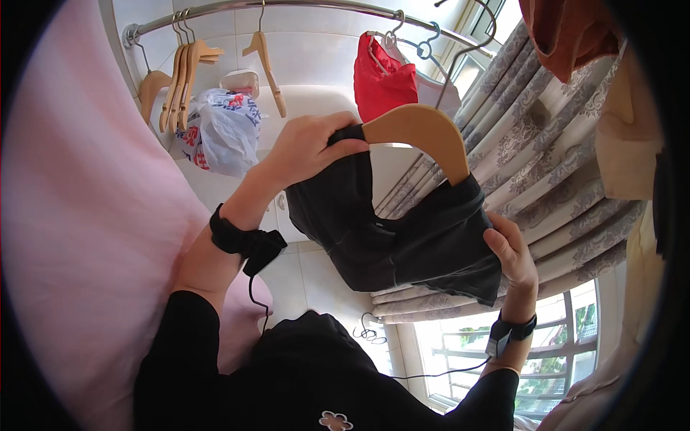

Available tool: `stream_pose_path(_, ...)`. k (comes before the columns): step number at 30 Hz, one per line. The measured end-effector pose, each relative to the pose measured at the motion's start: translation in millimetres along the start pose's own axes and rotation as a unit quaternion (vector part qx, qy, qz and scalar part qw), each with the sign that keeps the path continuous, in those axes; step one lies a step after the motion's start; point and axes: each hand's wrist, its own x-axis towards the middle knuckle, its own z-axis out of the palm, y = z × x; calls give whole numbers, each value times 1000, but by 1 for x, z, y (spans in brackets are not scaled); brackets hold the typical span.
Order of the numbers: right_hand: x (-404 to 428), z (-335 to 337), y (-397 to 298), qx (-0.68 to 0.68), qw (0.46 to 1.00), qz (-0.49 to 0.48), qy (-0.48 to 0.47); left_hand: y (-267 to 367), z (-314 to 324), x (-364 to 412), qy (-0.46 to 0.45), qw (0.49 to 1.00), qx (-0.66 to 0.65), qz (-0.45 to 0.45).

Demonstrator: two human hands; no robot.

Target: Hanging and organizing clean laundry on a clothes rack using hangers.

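A dark sleeveless garment (pixel 372 242) hangs on a wooden hanger (pixel 426 124) in front of me. Its straps sit over both ends of the hanger, and the metal hook points up to the right. My left hand (pixel 312 148) grips the garment's left strap together with the hanger's arm beneath it. On the other side, my right hand (pixel 509 250) pinches the garment's edge below the right strap, thumb toward me. Fingers of the right hand are partly hidden behind the fabric.
A metal rail (pixel 302 6) carries several wooden hangers (pixel 180 89) and a red garment (pixel 380 81). Below stands a white plastic bag (pixel 229 129). Patterned curtains (pixel 544 156) and a barred window (pixel 517 345) are on the right. Pink cloth (pixel 91 215) hangs close at left; cables trail from both wrist straps.
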Motion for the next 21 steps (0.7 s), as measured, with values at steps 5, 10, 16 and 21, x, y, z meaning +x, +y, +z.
stream_pose_path(5,16,14,5,28,990,18,141,7,29,18,185,973,36,130)
stream_pose_path(10,67,14,12,73,982,1,173,-19,43,-20,224,965,-136,-3)
stream_pose_path(16,167,34,47,54,981,-65,174,-67,39,-54,290,921,-221,-141)
stream_pose_path(21,261,70,77,-14,973,-64,220,-75,38,-63,310,912,-221,-152)
